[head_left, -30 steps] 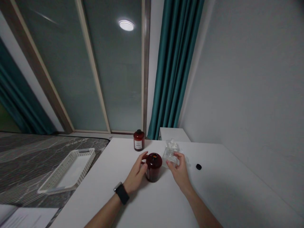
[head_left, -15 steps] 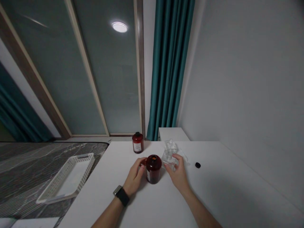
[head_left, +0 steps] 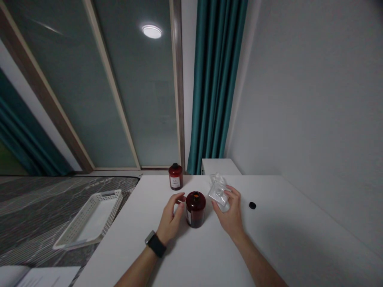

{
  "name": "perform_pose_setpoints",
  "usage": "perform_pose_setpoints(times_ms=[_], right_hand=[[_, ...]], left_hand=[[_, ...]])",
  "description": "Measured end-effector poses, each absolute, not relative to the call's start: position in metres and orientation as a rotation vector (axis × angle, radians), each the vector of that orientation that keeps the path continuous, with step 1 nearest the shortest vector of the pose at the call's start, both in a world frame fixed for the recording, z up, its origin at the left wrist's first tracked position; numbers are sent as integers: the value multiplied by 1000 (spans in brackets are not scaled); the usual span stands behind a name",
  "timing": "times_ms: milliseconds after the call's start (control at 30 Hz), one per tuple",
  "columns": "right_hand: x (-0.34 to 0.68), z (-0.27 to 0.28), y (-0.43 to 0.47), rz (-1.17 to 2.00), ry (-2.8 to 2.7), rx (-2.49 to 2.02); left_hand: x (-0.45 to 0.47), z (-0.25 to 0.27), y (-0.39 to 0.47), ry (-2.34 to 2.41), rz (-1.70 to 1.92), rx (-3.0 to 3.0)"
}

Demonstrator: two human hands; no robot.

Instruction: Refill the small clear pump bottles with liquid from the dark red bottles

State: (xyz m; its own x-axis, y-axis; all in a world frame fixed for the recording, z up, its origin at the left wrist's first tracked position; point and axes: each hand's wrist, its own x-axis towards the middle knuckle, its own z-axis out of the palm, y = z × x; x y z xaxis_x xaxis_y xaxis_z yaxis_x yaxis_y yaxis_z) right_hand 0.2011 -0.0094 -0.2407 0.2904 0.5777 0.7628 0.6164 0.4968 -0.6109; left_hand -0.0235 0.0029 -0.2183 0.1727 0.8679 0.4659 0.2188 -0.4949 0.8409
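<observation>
A dark red-brown bottle (head_left: 195,211) with its neck uncapped stands upright on the white table. Beside its left side is my left hand (head_left: 171,217), fingers curved and apart, holding nothing; a smartwatch is on that wrist. My right hand (head_left: 231,211) grips a clear plastic packet (head_left: 218,193) between thumb and fingers, to the right of the bottle. What lies inside the packet is hard to make out. More crumpled clear plastic (head_left: 218,177) shows just behind it. A round black cap (head_left: 252,205) lies to the right of my right hand.
A second red bottle (head_left: 175,177), black-capped and labelled, stands near the table's (head_left: 206,263) far edge. On the floor to the left sits a white perforated basket (head_left: 67,238). An open book (head_left: 49,277) is at the lower left; a white cabinet (head_left: 221,166) stands beyond the table.
My right hand has closed on the clear packet and raised and tilted it slightly. My left hand has come away from the bottle's side. The view has shifted a little.
</observation>
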Motion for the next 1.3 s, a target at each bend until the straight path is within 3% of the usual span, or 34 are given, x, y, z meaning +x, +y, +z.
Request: perform_pose_setpoints(times_ms=[300, 600, 833, 1300], right_hand=[[206, -210, -3, 15, -1407, -1015], [181, -145, 6, 31, -1667, -766], [184, -137, 21, -57, -1832, -715], [210, -140, 38, 810, -1761, -993]], left_hand=[[-23, -182, 9, 999, 1445, 1871], [-6, -106, 40, 691, 917, 1766], [-7, -106, 54, 524, 895, 1724], [-19, -125, 71, 593, 991, 2020]])
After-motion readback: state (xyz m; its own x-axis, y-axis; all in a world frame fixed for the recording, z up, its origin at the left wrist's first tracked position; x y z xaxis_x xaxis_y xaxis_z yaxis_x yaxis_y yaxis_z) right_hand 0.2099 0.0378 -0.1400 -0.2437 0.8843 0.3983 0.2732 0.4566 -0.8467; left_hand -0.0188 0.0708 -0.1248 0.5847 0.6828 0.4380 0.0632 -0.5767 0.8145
